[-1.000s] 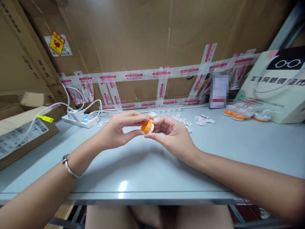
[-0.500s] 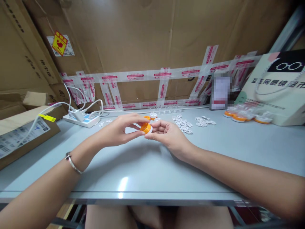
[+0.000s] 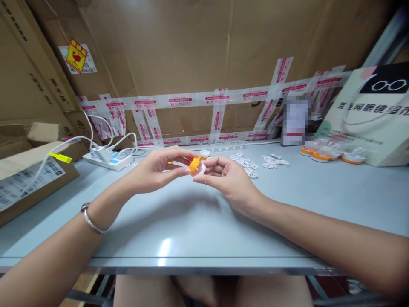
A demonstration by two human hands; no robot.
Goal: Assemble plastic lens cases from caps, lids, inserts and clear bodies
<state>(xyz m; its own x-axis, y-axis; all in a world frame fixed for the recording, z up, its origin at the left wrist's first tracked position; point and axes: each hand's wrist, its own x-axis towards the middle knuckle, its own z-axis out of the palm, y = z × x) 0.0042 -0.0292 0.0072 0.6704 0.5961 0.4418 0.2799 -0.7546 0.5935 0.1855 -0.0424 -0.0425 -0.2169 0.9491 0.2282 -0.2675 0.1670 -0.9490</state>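
Note:
My left hand (image 3: pixel 159 168) pinches an orange plastic ring-like piece (image 3: pixel 194 164) between thumb and fingers. In my right hand (image 3: pixel 228 175), the thumb and fingertips grip a round white-rimmed piece (image 3: pixel 201 170) that looks partly clear inside. Both pieces meet just above the table, the orange one tilted against the white one; whether they are joined I cannot tell. Just behind the fingers sits a round white-topped cap (image 3: pixel 205 153) with an orange side. To the right lie two loose groups of small white cut-out plastic parts (image 3: pixel 244 163), the farther being a white pile (image 3: pixel 274 162).
Clear round cups (image 3: pixel 225 146) line the back. Orange-and-white capped clear pieces (image 3: pixel 320 156) stand at the right, before a paper bag (image 3: pixel 367 128) and a phone (image 3: pixel 295 123). A power strip (image 3: pixel 108 161) and a cardboard box (image 3: pixel 35 183) occupy the left.
The orange piece has turned and tilted away from the white piece, showing more of the latter. My left hand has shifted slightly left and up; my right hand hardly moved.

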